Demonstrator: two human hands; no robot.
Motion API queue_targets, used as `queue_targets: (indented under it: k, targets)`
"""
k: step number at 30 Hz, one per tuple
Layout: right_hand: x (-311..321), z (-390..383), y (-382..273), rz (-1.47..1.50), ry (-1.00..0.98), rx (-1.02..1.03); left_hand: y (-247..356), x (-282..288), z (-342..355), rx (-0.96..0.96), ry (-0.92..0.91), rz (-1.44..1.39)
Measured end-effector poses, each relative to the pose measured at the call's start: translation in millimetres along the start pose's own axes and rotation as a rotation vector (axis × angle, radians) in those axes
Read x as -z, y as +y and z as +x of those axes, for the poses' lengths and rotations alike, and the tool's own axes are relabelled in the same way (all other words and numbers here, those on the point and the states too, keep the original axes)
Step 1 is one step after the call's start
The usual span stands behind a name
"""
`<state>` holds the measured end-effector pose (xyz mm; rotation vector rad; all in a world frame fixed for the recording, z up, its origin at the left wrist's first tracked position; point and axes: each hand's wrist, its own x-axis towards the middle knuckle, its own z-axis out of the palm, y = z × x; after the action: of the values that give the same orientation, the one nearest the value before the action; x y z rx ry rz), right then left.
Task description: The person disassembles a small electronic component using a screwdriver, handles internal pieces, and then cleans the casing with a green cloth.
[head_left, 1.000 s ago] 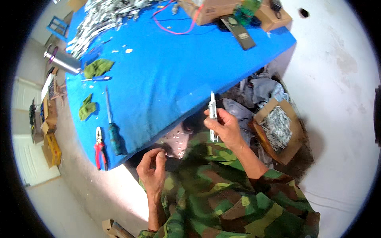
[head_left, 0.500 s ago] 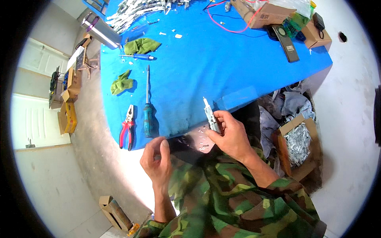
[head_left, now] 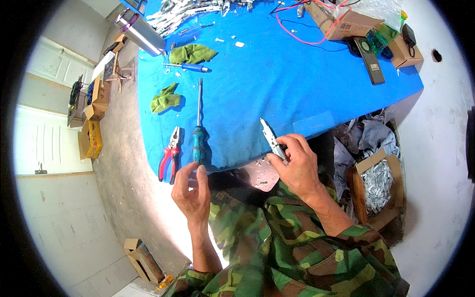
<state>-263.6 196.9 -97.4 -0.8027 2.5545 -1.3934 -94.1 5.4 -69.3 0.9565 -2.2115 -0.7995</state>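
Observation:
In my right hand [head_left: 299, 166] is a slim silvery metal mechanism [head_left: 269, 136] with slots and a narrow tip. Thumb and fingers pinch its lower end, and the tip points away over the blue table cover. My left hand [head_left: 192, 190] is at the table's near edge, thumb and forefinger parted. Its fingertips are right by the butt of a large screwdriver [head_left: 198, 141] with a teal handle; whether they touch it I cannot tell. Left of the screwdriver lie red-handled pliers [head_left: 170, 156], jaws pointing away.
Green rags [head_left: 192, 53], a small blue screwdriver [head_left: 190, 67] and a steel flask [head_left: 141, 32] are at the far left. A heap of metal strips [head_left: 193, 12] lies at the back. Right of my knees stands a carton [head_left: 356, 193] of silvery pieces. A phone [head_left: 370, 62] lies far right.
My left hand has moved up to the screwdriver's handle end, its thumb and forefinger spreading. The whole view has shifted slightly. My right hand keeps its hold on the metal mechanism.

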Motion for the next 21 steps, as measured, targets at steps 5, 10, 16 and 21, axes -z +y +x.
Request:
queue_targets:
  k: [5,10,16,21]
  targets:
    - [-4,1,8,0.025,0.048,-0.006,-4,3,-2,-0.034,0.028,0.013]
    - [-4,0,7,0.146,0.044,-0.057,-10,-1,4,-0.180,0.091,0.154]
    - [1,-8,12,0.207,-0.021,-0.016,-20,7,50,-0.202,0.118,0.266]
    - [0,-13,13,0.232,0.020,-0.015,-38,5,118,-0.229,0.091,0.385]
